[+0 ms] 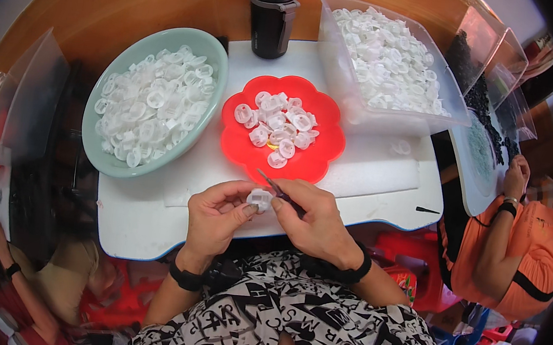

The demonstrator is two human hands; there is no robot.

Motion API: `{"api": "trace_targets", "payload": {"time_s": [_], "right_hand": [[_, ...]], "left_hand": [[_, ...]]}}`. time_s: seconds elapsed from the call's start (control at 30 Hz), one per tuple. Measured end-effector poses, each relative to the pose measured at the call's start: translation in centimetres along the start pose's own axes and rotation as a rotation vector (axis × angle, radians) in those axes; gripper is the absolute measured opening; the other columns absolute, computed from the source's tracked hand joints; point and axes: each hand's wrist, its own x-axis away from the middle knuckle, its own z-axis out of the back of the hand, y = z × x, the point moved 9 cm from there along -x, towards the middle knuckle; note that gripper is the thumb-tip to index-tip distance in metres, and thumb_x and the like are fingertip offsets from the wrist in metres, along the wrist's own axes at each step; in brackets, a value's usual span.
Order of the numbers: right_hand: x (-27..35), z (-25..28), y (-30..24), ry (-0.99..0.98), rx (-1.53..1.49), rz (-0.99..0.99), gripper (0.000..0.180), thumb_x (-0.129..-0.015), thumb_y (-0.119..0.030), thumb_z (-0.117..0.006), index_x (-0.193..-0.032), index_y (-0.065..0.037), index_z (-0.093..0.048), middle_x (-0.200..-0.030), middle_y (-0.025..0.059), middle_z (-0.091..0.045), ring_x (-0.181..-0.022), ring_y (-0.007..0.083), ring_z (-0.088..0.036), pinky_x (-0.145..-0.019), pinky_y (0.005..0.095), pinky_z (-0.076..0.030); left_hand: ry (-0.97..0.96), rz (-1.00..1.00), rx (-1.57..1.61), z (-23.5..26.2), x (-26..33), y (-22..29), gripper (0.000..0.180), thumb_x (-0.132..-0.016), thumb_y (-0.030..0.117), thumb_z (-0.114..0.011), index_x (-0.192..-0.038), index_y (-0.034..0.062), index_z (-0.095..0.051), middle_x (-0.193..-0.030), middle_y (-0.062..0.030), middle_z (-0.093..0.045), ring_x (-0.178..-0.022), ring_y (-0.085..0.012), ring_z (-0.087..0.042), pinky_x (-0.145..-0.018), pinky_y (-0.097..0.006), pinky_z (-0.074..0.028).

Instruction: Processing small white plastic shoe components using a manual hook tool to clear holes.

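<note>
My left hand pinches a small translucent white plastic part over the near edge of the white table. Closed around a slim pointed trimming knife with a dark handle, my right hand works close beside the part, its thumb against it. The tip of the knife points up and left, just above the part; whether the blade touches it I cannot tell. Just beyond both hands lies a red flower-shaped dish holding similar white parts and a small yellow piece.
A pale green basin heaped with white parts stands left, and a clear bin of them back right. A black bottle stands at the back. A black sliver lies on the table. Co-workers sit on both sides.
</note>
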Motion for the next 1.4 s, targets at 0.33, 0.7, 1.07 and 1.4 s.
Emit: {"api": "trace_targets", "payload": {"time_s": [0.33, 0.7, 1.07, 1.4], "right_hand": [[1.8, -1.1, -0.2, -0.221, 0.084, 0.007, 0.050, -0.081, 0.001, -0.052, -0.130, -0.001, -0.044, -0.072, 0.0172, -0.056, -0.063, 0.0314, -0.058, -0.060, 0.0372, -0.046], [1.9, -1.6, 0.4, -0.319, 0.069, -0.031, 0.051, -0.082, 0.003, -0.050, -0.132, -0.003, -0.042, -0.076, 0.0170, -0.058, -0.066, 0.0277, -0.058, -0.065, 0.0341, -0.047], [1.5, -1.6, 0.1, -0.356, 0.067, -0.035, 0.051, -0.081, 0.005, -0.048, -0.131, 0.000, -0.041, -0.075, 0.0191, -0.057, -0.068, 0.0339, -0.059, -0.064, 0.0375, -0.047], [1.9, -1.9, 2.1, -0.392, -0.186, -0.212, 0.055, -0.081, 0.005, -0.043, -0.135, -0.008, -0.042, -0.068, 0.0104, -0.050, -0.062, 0.0159, -0.050, -0.065, 0.0263, -0.046]], "left_hand": [[0.045, -0.097, 0.078, 0.2, -0.3, 0.9, 0.035, -0.077, -0.013, -0.062, -0.111, -0.0083, -0.055, -0.103, -0.0148, -0.061, -0.095, -0.0205, -0.061, -0.087, -0.032, -0.051], [0.013, -0.085, 0.072, 0.2, 0.1, 0.5, 0.033, -0.077, -0.014, -0.061, -0.110, -0.0084, -0.056, -0.106, -0.0146, -0.059, -0.098, -0.0215, -0.060, -0.087, -0.033, -0.051], [0.052, -0.063, 0.088, 0.1, 0.0, 0.2, 0.034, -0.077, -0.011, -0.063, -0.111, -0.0084, -0.055, -0.104, -0.0156, -0.061, -0.093, -0.0213, -0.061, -0.083, -0.032, -0.052], [0.023, -0.051, 0.112, 0.0, -0.1, 0.0, 0.033, -0.079, -0.012, -0.061, -0.111, -0.0089, -0.055, -0.102, -0.0145, -0.061, -0.093, -0.0205, -0.062, -0.084, -0.031, -0.051]]}}
